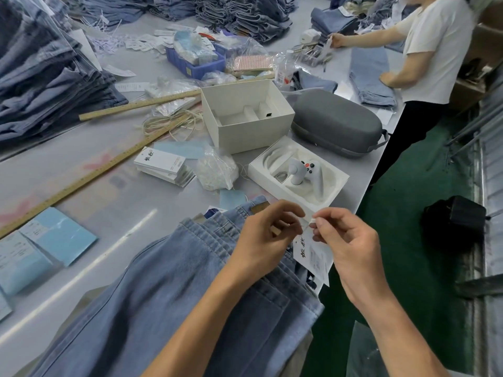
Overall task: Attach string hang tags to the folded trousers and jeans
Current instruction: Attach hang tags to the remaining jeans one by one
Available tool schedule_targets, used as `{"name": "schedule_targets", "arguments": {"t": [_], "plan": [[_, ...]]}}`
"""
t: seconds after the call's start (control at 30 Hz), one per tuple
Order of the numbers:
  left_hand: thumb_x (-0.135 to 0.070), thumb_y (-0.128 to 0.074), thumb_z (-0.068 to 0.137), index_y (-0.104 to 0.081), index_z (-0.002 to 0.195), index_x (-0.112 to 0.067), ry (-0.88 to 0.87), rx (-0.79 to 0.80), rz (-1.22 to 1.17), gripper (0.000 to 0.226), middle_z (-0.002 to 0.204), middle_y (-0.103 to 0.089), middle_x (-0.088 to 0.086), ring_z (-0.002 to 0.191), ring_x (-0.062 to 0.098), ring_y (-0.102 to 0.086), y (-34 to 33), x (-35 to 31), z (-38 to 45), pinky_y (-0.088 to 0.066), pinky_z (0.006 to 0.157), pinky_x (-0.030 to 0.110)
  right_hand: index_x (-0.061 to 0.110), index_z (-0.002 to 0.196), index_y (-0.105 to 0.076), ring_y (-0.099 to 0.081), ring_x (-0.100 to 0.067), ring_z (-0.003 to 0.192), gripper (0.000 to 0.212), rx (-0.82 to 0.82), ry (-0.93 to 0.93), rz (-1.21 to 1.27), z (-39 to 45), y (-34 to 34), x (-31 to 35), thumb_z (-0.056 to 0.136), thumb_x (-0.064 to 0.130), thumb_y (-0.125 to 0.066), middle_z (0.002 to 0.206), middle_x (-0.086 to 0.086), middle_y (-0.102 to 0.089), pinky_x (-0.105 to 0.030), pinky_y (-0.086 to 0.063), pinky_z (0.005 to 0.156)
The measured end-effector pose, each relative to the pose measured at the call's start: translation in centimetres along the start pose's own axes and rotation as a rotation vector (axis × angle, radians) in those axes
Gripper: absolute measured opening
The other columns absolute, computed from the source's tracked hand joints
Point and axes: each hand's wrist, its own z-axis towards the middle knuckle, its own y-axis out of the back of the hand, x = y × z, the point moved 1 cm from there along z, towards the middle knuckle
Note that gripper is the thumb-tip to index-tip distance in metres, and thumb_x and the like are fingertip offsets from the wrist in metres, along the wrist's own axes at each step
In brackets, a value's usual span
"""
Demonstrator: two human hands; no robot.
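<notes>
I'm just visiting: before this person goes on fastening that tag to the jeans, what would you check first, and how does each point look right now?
1. Hang tag in hand: ok, it hangs below the fingers.
2. Right hand pinching the small white string end: ok.
3. Left hand at the waistband of the jeans: ok.
4. String passed through a belt loop: cannot tell, fingers hide it.
5. Jeans lying folded on the table: ok.
6. Spare tags on hand: ok, a stack lies further back.

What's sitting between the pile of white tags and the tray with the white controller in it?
In the head view, a clear plastic bag stuffed with white strings lies between the stack of white tags and the controller's tray.
</notes>
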Motion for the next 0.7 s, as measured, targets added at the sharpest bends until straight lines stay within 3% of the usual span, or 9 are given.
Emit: {"name": "schedule_targets", "arguments": {"t": [0.13,0.33,0.7], "plan": [[-0.007,-0.070,0.095,-0.059,0.111,-0.020,-0.031,-0.015,-0.007,0.024,0.086,-0.072,-0.003,0.079,0.017,-0.068,0.1,-0.1,-0.2,-0.054,0.071,0.026,0.031,0.100,-0.074,-0.073,-0.019,0.087,0.019,0.024,-0.043,0.040,-0.3,-0.3,0.0,0.084,0.040,-0.070,0.093,-0.004,-0.076,-0.025,-0.059,0.080],[-0.006,-0.068,0.096,-0.055,0.114,-0.018,-0.042,-0.021,-0.055,0.025,0.086,-0.071,-0.001,0.076,0.024,-0.068,0.2,-0.4,-0.3,-0.057,0.074,0.043,0.031,0.099,-0.073,-0.072,-0.023,0.089,0.012,0.069,-0.050,0.005,-0.5,-1.1,-0.3,0.095,0.021,-0.067,0.094,-0.004,-0.075,-0.032,-0.061,0.083],[-0.009,-0.069,0.096,-0.054,0.113,-0.021,-0.045,-0.013,-0.048,0.027,0.086,-0.070,-0.002,0.077,0.026,-0.066,0.3,0.1,-0.3,-0.051,0.066,0.025,0.031,0.101,-0.073,-0.073,-0.022,0.090,0.011,0.070,-0.089,0.006,-0.3,-1.3,-0.7,0.096,0.025,-0.066,0.096,-0.003,-0.075,-0.033,-0.061,0.083]]}}
